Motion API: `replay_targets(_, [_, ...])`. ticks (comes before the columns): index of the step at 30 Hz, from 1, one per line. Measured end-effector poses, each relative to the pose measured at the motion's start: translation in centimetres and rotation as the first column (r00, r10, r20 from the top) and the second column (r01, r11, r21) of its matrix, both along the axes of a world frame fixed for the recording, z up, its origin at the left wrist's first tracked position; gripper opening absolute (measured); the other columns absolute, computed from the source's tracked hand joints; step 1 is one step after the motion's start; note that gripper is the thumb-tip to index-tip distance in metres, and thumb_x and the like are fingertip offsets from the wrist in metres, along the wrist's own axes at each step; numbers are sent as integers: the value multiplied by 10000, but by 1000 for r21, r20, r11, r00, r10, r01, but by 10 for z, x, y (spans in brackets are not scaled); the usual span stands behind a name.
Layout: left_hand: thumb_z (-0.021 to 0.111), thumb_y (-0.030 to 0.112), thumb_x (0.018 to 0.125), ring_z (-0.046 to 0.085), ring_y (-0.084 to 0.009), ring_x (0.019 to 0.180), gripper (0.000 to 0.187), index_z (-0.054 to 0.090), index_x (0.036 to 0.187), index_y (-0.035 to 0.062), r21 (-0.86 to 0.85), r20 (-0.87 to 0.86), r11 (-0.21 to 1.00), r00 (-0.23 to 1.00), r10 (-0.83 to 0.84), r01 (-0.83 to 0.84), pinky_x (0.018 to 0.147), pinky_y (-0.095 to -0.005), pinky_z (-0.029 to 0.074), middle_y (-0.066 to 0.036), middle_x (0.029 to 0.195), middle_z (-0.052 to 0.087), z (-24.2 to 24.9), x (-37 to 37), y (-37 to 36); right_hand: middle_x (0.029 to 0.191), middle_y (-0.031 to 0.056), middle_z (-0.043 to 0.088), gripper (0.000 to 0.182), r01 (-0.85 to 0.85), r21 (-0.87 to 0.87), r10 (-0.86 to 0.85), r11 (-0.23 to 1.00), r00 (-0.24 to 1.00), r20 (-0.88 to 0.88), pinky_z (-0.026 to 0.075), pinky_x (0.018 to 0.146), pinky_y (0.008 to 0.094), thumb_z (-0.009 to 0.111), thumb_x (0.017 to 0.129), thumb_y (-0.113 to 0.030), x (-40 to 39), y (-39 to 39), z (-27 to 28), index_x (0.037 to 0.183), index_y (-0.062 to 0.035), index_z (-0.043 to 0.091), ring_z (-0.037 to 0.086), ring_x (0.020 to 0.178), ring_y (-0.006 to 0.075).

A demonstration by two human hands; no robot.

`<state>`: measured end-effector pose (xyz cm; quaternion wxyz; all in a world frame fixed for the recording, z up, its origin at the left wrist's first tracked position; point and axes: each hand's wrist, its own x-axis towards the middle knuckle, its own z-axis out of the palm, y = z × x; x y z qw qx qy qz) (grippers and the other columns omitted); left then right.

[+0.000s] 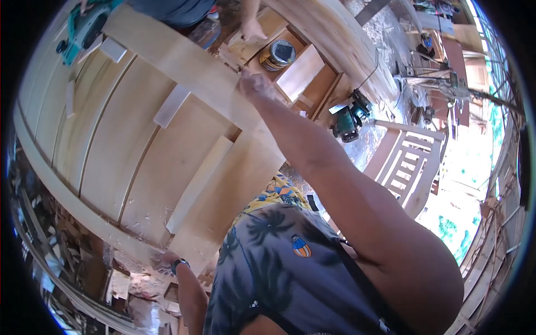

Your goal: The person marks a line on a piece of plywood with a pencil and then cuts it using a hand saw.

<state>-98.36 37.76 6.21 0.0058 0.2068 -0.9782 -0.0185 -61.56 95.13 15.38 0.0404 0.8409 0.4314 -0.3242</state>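
A large pale wooden panel (195,128) with a framed edge and several boards fills the left and middle. At its upper right edge, my right hand (255,86) is closed round the rim, its fingertips partly hidden. My left hand (165,261), with a dark watch (178,263) on the wrist, grips the panel's lower edge. Between my hands, a narrow loose-looking strip (200,184) lies along the panel. A shorter pale block (172,106) rests across a board joint further up. Wood shavings dot the lower boards.
A co-worker's hand (253,28) reaches in at the top. Near it, a can (277,54) stands in a wooden frame. A green power tool (347,121) sits at the right, another (84,30) at the upper left. A slatted wooden piece (410,162) stands behind my right arm.
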Motion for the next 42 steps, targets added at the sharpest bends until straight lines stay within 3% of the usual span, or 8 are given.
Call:
replay_targets(7, [399,776,922,334,-453,1462,997,260,1582,42,1,-35,1000,999,16,-16,1185,-614,216,-287,1607,286,-33,-20,-33,1438,225,557,734,65,28,-61,998,991,-117,364,1162,436,390,968,-605,4,-2,5,1346,-20,621,511,1355,374])
replay_targets(9, [408,782,918,354,-460,1445,1014,262,1577,26,66,-223,996,972,73,-59,1178,-610,253,-281,1604,293,-53,-28,-35,1401,224,588,731,30,22,-26,999,990,-135,388,1145,437,409,966,-616,5,0,8,1315,-20,647,533,1334,372])
replay_targets(12, [400,799,910,342,-455,1454,1037,263,1574,14,180,-87,983,996,37,-20,1174,-620,257,-278,1610,281,-8,-7,0,1366,224,615,704,56,31,-51,998,991,-127,409,1129,441,435,963,-618,5,-3,16,1290,-41,672,554,1312,374])
replay_targets(19, [366,796,921,316,-469,1463,1034,211,1589,23,239,-149,970,989,2,34,1166,-640,248,-300,1613,255,-50,-35,-39,1310,197,659,633,59,45,-53,997,991,-123,452,1084,427,403,970,-513,4,-6,22,1226,-14,698,616,1241,350])
replay_targets(24, [336,788,929,293,-488,1469,994,210,1596,62,-70,-119,997,992,-33,25,1162,-664,217,-315,1602,266,-38,-22,-30,1297,197,667,623,52,24,-49,998,993,-110,463,1069,416,416,958,-509,3,-5,19,1201,-17,711,627,1227,337])
replay_targets(34, [376,788,919,310,-486,1461,1016,199,1596,52,85,-41,996,999,-13,16,1161,-659,226,-326,1582,294,-29,-24,-26,1373,212,613,699,28,28,-23,999,986,-166,413,1121,450,418,975,-612,10,-3,3,1279,-36,670,562,1306,362])
replay_targets(38, [376,704,966,308,-452,1475,883,172,1620,146,-292,262,913,942,-211,286,1157,-656,245,-304,1584,308,-18,-21,-19,1315,179,660,614,40,80,-33,996,995,-95,456,1077,425,453,948,-530,7,-8,4,1228,-45,703,609,1258,324])
replay_targets(42, [384,628,994,310,-425,1481,791,163,1628,209,-282,365,940,928,-78,190,1160,-655,246,-263,1611,282,-10,-17,-10,1262,153,688,553,-166,165,176,972,983,-46,490,1032,440,480,947,-512,25,2,-92,1170,-66,720,621,1240,311])
